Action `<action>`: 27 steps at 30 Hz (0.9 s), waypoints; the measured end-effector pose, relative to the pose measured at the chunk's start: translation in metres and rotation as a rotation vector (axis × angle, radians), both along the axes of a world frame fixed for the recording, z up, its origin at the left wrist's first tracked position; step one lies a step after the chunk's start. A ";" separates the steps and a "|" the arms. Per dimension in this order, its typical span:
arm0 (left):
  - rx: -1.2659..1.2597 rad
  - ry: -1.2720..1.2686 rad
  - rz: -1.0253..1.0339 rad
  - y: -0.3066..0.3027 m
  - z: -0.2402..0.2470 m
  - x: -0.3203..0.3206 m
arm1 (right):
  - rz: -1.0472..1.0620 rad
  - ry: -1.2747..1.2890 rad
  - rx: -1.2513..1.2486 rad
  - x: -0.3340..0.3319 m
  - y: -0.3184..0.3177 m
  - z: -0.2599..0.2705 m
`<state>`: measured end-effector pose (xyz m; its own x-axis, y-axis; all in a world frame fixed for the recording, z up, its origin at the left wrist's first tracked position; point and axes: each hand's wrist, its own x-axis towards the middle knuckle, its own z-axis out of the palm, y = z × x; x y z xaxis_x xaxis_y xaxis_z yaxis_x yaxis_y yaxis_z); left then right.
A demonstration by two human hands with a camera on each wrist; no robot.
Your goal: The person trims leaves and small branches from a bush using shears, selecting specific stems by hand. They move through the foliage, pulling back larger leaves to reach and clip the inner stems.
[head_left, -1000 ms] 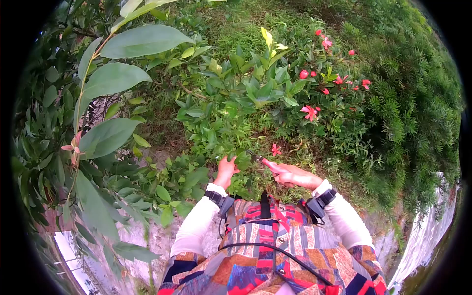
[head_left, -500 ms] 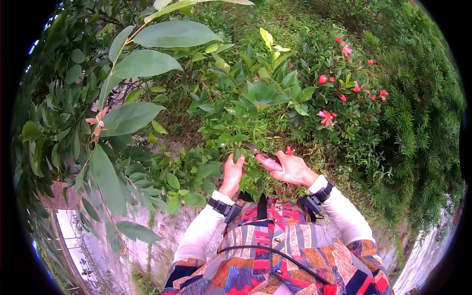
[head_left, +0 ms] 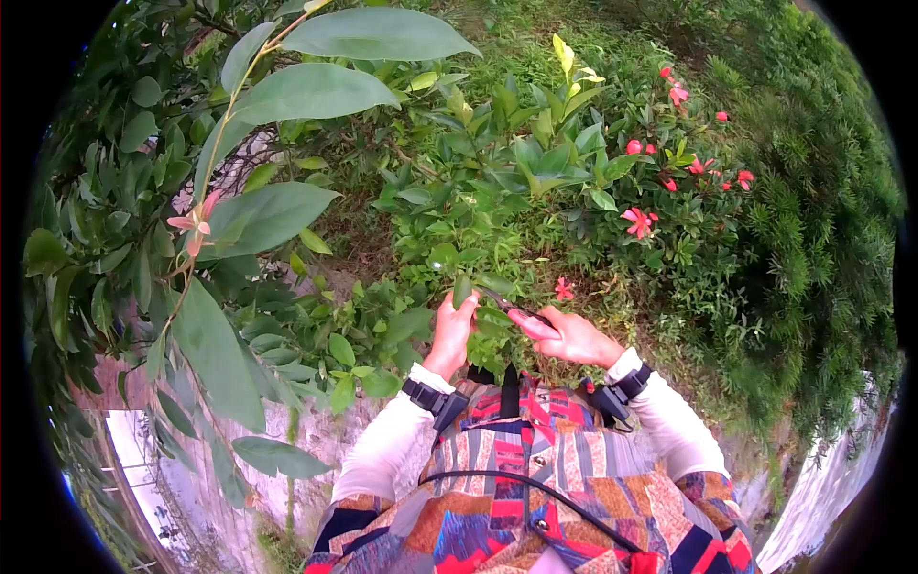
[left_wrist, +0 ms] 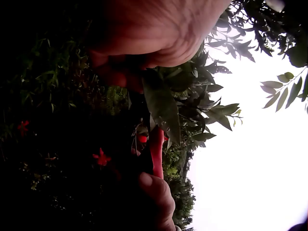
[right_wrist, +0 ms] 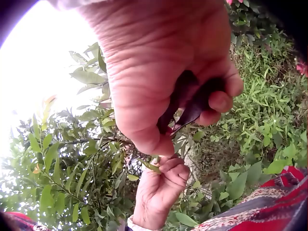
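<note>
In the head view my right hand (head_left: 581,341) grips pruning shears (head_left: 532,323) with pinkish-red handles, their dark blades pointing left toward my left hand. The right wrist view shows the fingers curled round the dark inner side of the shears (right_wrist: 198,103). My left hand (head_left: 451,337), just left of the blades, pinches a leafy twig (head_left: 463,289) on the shrub. Its curled fingers also show beyond the right hand in the right wrist view. A large leaf (left_wrist: 162,103) hangs below the left hand in the left wrist view, partly covering the shears.
A branch with long leaves (head_left: 268,218) crosses the near left side. Bushes with red flowers (head_left: 637,224) grow ahead to the right, beside a dense feathery shrub (head_left: 813,220). Pale paving (head_left: 368,430) lies low on the left.
The left hand has turned more upright, its thumb and fingers now at the leafy twig. The shears have shifted slightly beside it, and the head view has moved a little.
</note>
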<state>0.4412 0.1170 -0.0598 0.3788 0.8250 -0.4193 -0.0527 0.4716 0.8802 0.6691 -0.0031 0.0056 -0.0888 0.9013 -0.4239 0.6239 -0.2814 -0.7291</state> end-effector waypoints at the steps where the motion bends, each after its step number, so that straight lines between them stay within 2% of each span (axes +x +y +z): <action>1: -0.052 -0.063 0.008 -0.003 0.006 0.002 | -0.025 0.046 -0.019 -0.001 -0.002 -0.005; 7: -0.133 -0.252 0.039 -0.003 0.010 0.001 | -0.088 0.127 0.011 -0.013 -0.008 -0.031; 10: -0.164 -0.317 -0.003 -0.003 0.002 -0.004 | -0.138 0.103 0.046 -0.021 -0.006 -0.022; 13: -0.137 -0.309 -0.007 -0.006 0.003 -0.005 | -0.126 0.033 0.028 -0.029 0.004 -0.007; 19: -0.163 -0.296 0.047 -0.008 0.011 -0.003 | -0.100 -0.076 0.071 -0.038 0.009 -0.020; 27: -0.172 -0.371 0.101 -0.005 0.003 -0.009 | -0.093 -0.095 0.071 -0.038 0.004 -0.017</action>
